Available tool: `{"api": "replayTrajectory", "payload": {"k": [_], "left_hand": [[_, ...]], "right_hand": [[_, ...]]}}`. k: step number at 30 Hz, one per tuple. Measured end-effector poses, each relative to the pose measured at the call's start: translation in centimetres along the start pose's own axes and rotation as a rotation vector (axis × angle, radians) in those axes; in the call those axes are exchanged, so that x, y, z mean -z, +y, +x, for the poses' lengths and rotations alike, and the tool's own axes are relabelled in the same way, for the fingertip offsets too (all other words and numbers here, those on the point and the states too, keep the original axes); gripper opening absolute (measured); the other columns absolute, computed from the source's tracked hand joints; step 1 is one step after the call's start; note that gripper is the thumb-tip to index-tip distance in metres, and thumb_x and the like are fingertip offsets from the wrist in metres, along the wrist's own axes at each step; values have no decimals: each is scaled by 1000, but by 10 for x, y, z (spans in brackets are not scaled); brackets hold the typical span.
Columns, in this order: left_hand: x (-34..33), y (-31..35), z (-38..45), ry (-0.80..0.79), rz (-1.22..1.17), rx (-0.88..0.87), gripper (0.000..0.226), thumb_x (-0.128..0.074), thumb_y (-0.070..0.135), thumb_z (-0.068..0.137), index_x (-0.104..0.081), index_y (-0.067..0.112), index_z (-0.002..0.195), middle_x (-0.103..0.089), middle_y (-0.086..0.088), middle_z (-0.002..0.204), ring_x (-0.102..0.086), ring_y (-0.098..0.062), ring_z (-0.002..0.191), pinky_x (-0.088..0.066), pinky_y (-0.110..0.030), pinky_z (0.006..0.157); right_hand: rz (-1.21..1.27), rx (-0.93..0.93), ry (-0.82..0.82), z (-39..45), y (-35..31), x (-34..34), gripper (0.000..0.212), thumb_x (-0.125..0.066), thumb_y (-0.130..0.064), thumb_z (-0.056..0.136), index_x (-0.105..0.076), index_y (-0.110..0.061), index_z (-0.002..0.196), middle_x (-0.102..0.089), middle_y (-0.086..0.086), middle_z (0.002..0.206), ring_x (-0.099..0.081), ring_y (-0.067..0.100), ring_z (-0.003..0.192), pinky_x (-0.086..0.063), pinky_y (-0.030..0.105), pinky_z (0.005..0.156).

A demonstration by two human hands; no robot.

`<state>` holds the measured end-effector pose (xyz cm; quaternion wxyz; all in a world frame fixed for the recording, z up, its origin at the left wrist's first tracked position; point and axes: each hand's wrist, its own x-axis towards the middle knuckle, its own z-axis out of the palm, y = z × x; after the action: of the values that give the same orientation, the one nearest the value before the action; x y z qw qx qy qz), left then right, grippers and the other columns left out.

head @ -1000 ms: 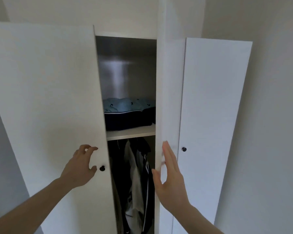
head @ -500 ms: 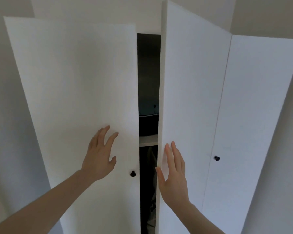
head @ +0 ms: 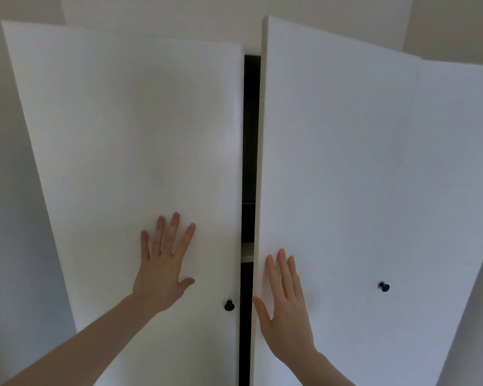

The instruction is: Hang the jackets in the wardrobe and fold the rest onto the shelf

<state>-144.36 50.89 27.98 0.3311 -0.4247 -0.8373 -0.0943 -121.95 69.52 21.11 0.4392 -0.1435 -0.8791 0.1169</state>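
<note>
White wardrobe doors, black knobs.
Left door (head: 129,140) and right door (head: 346,162): plain white, faintly ribbed. Left knob (head: 229,305) and right knob (head: 384,287): black. Gap (head: 250,135) between doors: dark, crossed by a pale shelf edge (head: 247,250). Walls (head: 17,246): off-white.

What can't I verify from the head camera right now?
- Jackets and folded clothes: hidden behind the left door and right door; the gap is dark, showing only a sliver of shelf edge.
- Door bottoms: cut off by the frame's lower edge.
- Palms of the left hand and right hand: face away.
</note>
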Motion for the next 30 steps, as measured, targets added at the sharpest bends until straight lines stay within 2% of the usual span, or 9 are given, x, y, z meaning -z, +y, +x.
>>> {"api": "replayTrajectory", "payload": {"k": [3,10,16,21,23,30], "left_hand": [[-8,0,3,25,28,-3,142,-94,54,56,-11,20,165,4,-17,172,4,-46,156,-19,-74,117],[-20,-5,7,86,86,-20,143,-96,50,54,-13,18,165,1,-19,171,1,-48,156,-19,-76,115],[-21,-8,8,99,114,-27,143,-96,51,54,-11,18,165,0,-20,171,1,-48,156,-19,-77,115],[-20,-7,9,96,132,-24,144,-96,51,55,-9,18,165,1,-21,171,1,-49,155,-18,-77,115],[-20,-6,10,89,137,-18,144,-95,52,55,-10,18,165,1,-21,171,1,-49,155,-17,-76,116],[-20,-4,11,74,145,-13,144,-95,51,55,-9,17,165,2,-21,171,2,-49,155,-17,-76,116]], "right_hand": [[-47,10,-6,7,5,-9,74,-45,-39,106,-7,-23,167,1,1,175,1,27,162,-8,45,126],[-82,27,-24,25,14,-30,84,-58,-29,102,-6,-23,167,2,2,175,4,28,161,-5,47,125],[-120,18,-56,37,16,-44,94,-66,-22,97,-3,-24,167,6,3,175,7,29,161,-5,51,124],[-132,-4,-68,46,16,-51,96,-65,-23,97,0,-24,167,9,3,175,10,29,161,-12,56,129],[-131,-11,-79,49,16,-52,97,-66,-23,97,1,-24,167,10,4,175,11,29,161,-14,58,126],[-140,-38,-114,54,15,-52,101,-65,-19,95,6,-25,167,15,3,174,15,28,160,-14,59,126]]}}
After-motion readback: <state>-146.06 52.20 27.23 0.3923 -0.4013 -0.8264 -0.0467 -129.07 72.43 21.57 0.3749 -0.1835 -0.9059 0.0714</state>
